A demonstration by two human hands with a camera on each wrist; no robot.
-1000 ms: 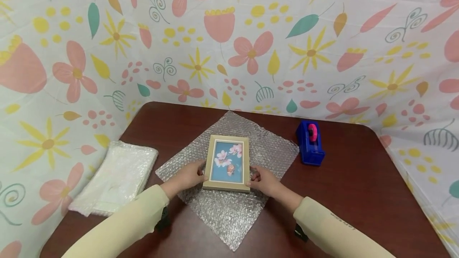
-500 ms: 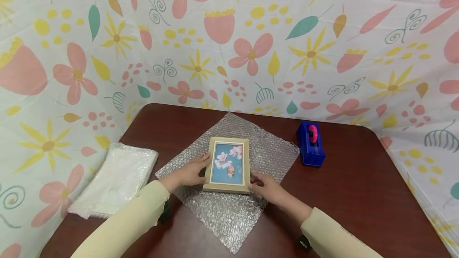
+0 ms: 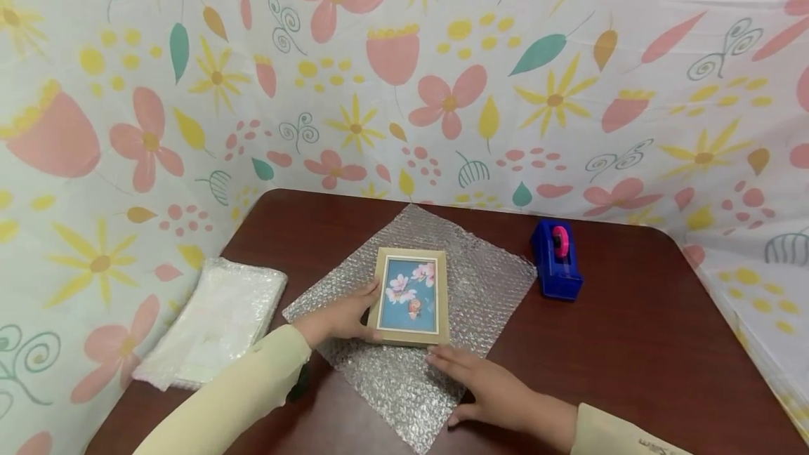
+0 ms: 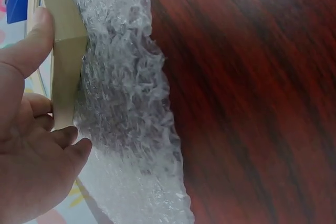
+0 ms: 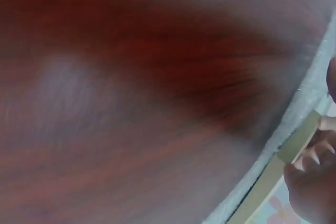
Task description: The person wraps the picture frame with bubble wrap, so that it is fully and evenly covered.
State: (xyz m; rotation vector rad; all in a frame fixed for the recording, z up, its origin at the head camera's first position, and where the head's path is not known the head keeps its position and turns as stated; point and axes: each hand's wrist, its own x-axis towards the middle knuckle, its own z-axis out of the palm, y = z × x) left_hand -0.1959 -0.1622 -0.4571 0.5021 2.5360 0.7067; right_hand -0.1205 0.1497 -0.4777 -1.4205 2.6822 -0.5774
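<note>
A picture frame [image 3: 407,293] with a pale wooden border and pink blossoms on blue lies face up on a sheet of bubble wrap [image 3: 496,279], which is turned cornerwise. My left hand [image 3: 341,316] holds the frame's left side, the thumb at its lower left corner. In the left wrist view the thumb lies along the wooden border [image 4: 68,72], with the other fingers curled by its edge. My right hand [image 3: 489,385] has its fingers extended by the frame's lower right corner, over the wrap, its thumb spread toward me. The right wrist view catches its fingers [image 5: 310,182] near the border.
A blue tape dispenser [image 3: 557,265] with a pink core stands to the right of the wrap. At the left edge lies a stack of folded bubble wrap [image 3: 221,321]. The dark red-brown table [image 3: 645,328] backs onto a flower-print curtain [image 3: 442,34].
My right hand has let go of the frame's right edge and moved down toward me, its fingers spreading. My left hand stays at the left side. The whole view has shifted slightly.
</note>
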